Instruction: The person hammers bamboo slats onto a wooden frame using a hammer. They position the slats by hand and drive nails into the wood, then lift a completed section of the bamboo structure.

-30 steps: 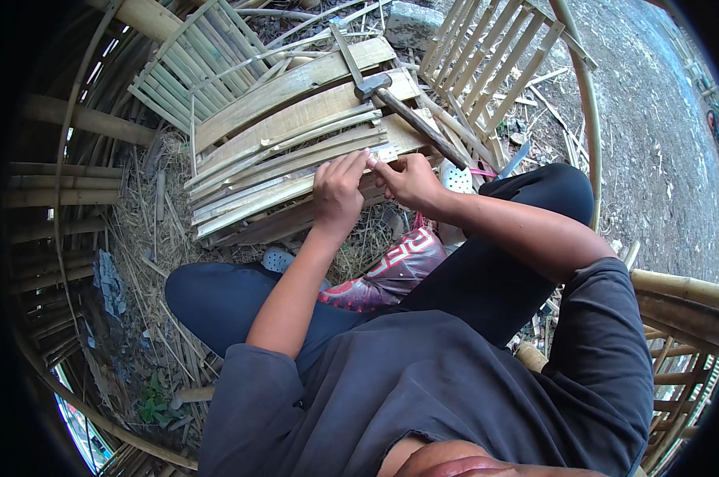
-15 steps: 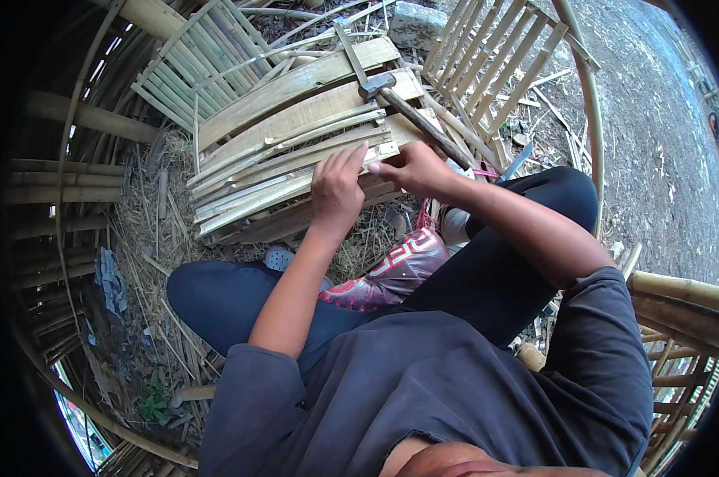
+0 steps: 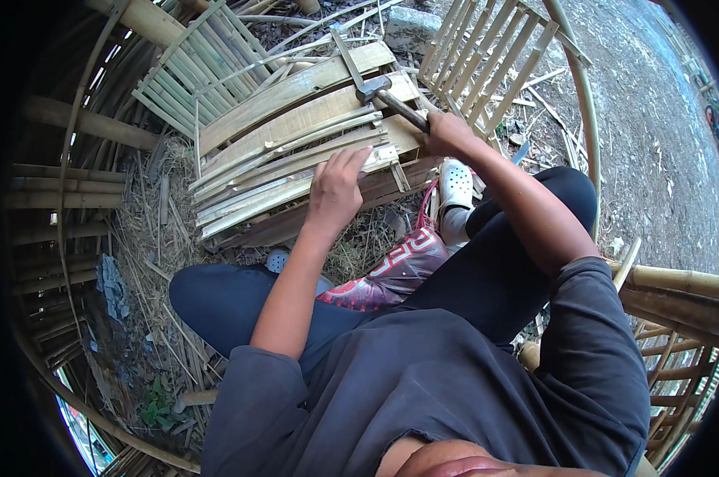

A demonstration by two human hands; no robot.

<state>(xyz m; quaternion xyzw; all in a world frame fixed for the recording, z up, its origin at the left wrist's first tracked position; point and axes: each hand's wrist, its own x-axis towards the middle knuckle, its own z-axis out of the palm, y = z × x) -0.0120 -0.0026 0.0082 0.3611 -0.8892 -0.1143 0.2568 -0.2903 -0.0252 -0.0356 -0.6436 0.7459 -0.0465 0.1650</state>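
A panel of split-bamboo slats (image 3: pixel 320 103) lies in front of me, its strips running side by side. My left hand (image 3: pixel 336 187) bends over the near slats close to their right ends. Its fingertips press on a pale bamboo slat (image 3: pixel 272 191); the thumb is mostly hidden. At the panel's right edge, my right hand (image 3: pixel 452 135) is closed around the wooden handle of a hammer (image 3: pixel 403 110). The hammer's metal head (image 3: pixel 373 89) rests over the far part of the panel, beside a narrow flat strip (image 3: pixel 346 57).
Slatted bamboo frames stand at the far left (image 3: pixel 208 71) and far right (image 3: pixel 495 56). A printed sack (image 3: pixel 387 274) lies between my legs, near a white clog (image 3: pixel 456 184). A bluish blade-like piece (image 3: pixel 522 152) sits beside my right knee. Bamboo rails (image 3: pixel 89 119) line the left side.
My right hand has left the slat ends beside my left hand, moved up and right, and taken hold of the hammer handle. My left hand has stayed on the slats.
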